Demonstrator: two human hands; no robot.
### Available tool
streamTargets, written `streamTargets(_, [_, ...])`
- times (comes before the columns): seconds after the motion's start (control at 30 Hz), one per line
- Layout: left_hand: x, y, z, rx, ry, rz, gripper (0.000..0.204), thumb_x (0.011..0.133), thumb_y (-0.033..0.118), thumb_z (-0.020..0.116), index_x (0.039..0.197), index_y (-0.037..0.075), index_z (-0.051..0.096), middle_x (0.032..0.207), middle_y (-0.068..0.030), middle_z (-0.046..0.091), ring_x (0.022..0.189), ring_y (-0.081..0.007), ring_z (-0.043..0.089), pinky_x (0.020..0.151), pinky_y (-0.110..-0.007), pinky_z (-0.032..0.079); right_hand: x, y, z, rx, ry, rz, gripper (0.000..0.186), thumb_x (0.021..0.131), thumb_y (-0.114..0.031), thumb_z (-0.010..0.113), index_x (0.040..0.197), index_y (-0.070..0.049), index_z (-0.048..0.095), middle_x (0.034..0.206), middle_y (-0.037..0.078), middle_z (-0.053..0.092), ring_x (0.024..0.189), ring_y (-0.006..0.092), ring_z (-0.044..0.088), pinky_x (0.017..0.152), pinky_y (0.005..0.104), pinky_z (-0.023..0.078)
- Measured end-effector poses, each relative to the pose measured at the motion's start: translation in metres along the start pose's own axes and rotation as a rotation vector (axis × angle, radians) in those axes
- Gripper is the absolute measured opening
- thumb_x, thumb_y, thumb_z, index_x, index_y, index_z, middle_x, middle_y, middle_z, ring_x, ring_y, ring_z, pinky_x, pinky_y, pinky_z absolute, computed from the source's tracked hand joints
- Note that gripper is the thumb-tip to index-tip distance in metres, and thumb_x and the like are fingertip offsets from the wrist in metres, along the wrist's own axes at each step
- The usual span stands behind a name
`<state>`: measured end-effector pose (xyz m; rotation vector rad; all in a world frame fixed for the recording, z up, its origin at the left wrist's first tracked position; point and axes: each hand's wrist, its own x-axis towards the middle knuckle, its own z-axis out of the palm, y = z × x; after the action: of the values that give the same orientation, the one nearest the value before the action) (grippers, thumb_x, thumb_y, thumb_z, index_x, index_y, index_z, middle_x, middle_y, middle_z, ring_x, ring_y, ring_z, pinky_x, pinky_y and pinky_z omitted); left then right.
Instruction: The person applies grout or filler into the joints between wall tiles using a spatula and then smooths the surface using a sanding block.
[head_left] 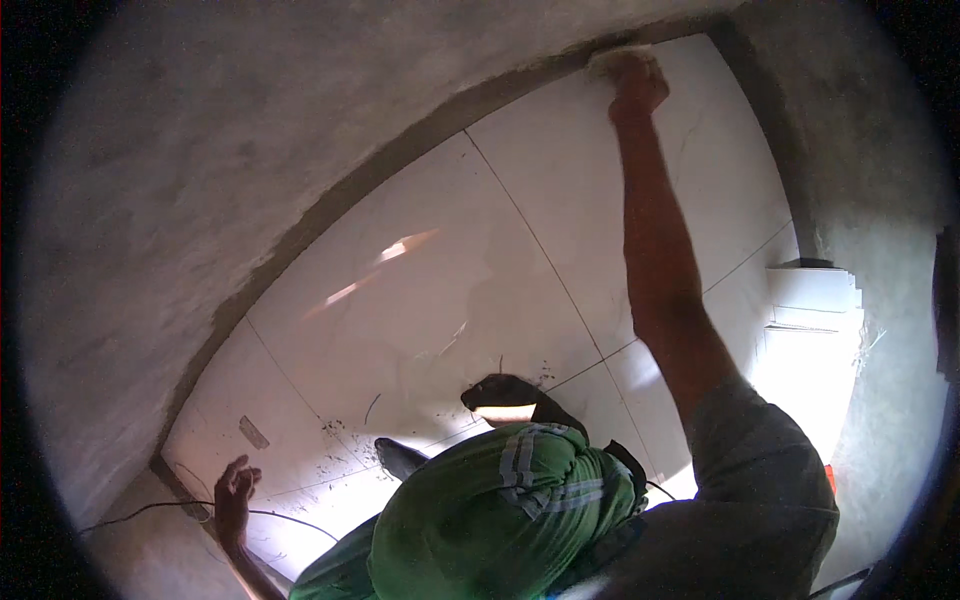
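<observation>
The right grip [637,85] is on a pale item [603,64], too indistinct to identify, at the far edge of the white tiled floor [560,160], close to the grey wall [250,120]. The left grip [234,495], fingers loosely spread, is near a dark cable [285,515] and a small rectangular piece [253,432]. A stack of pale slabs [812,292] is located at the right, beyond the person's green striped garment [470,510].

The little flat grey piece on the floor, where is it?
In the head view, the flat grey piece lies at the lower left on the white floor tiles, just beyond the left hand.
</observation>
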<state>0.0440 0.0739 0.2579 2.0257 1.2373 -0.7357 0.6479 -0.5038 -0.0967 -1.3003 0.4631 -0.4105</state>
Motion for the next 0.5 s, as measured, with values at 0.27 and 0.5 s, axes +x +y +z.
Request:
streamTargets(0.27, [0.009,0.056,0.004,-0.076,-0.006,0.155,0.064,0.108,0.046,0.067,0.151,0.001,0.057,0.122,-0.0135,0.071,0.117,-0.0261,0.068,0.11,-0.044,0.052,-0.25,0.075,0.118,-0.745,-0.018,-0.199,0.053,0.106,-0.034,0.059,0.144,0.003,0.06,0.134,0.025,0.068,0.123,0.0386,0.065,0.106,0.0524,0.05])
streamTargets(0.5, [0.045,0.074,0.005,-0.062,-0.038,0.222,0.067,0.106,0.051,0.068,0.152,0.002,0.057,0.118,-0.0105,0.072,0.112,-0.0215,0.069,0.103,-0.037,0.052,-0.13,0.027,0.05,-0.474,-0.029,-0.158,0.051,0.109,-0.029,0.056,0.152,-0.004,0.051,0.137,0.021,0.064,0.121,0.0365,0.063,0.101,0.0469,0.048])
